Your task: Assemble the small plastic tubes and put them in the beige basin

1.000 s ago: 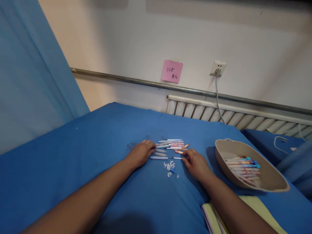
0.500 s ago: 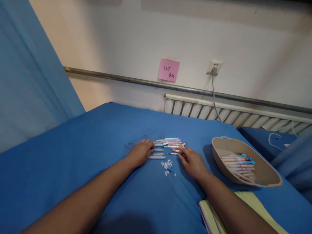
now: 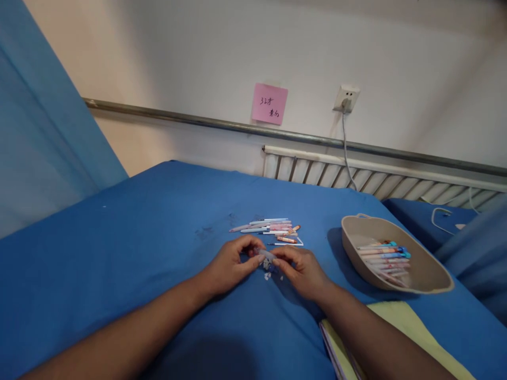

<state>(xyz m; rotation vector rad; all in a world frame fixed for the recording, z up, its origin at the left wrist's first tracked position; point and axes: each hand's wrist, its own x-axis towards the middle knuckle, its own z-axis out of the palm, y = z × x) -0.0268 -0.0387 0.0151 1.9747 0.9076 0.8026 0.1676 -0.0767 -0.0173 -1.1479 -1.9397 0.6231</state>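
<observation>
Over the blue cloth, my left hand (image 3: 233, 265) and my right hand (image 3: 304, 270) face each other, their closed fingertips gripping a pale pen (image 3: 266, 254) from both ends. Fingers cover the ends of the pen. Just below it lie small white pieces (image 3: 268, 276) and a blue bit (image 3: 272, 268), partly hidden. Beyond my hands is a loose group of pens (image 3: 253, 230), pale and pink. A thin white refill (image 3: 285, 244) and a short orange-patterned pen part (image 3: 287, 239) lie at the group's near side.
To the right stands a beige basket (image 3: 431, 269) holding several pens (image 3: 384, 258). A yellow-green folded item (image 3: 396, 322) lies under my right forearm. Behind the blue-covered bed (image 3: 130, 232) are a radiator (image 3: 301, 169), a metal rail (image 3: 190, 119) and a plugged socket (image 3: 347, 98).
My hands have come together nearer to me and now hold a pale pen between them. Before, my left hand rested on pale pens and my right was beside a refill.
</observation>
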